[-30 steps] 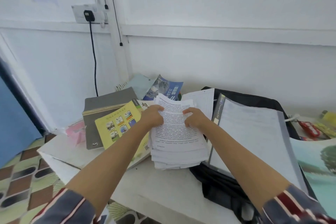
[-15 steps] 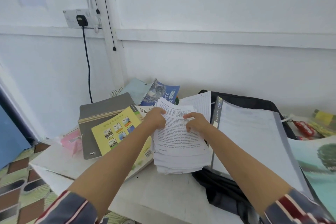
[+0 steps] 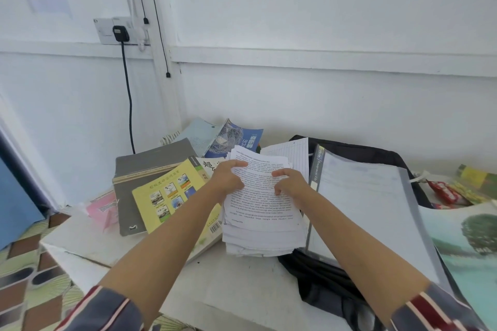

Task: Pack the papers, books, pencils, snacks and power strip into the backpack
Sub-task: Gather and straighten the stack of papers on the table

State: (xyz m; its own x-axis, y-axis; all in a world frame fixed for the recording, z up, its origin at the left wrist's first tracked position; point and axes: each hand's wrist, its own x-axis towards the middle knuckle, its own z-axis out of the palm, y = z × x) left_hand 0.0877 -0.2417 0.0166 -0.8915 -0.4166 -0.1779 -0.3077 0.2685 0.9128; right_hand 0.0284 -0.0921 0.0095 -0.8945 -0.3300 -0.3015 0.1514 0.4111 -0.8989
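Barely begun: both hands, left [image 3: 228, 181] and right [image 3: 291, 188], have their grip closed on the papers [image 3: 262, 219] stacked on the surface [image 3: 228, 285] beside the backpack [image 3: 322, 277]. Books [image 3: 172, 196] and snacks [image 3: 445, 191] lie unpacked; a folder [image 3: 371, 212] rests atop the backpack.

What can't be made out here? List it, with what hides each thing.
- Backpack opening, head view: covered by the clear file folder.
- Snack packets: blurred, partly behind the backpack; labels unreadable.
- Left hand and right hand fingers: partly curled into the paper stack, grip unclear.
- Power strip, pencils: not visible.
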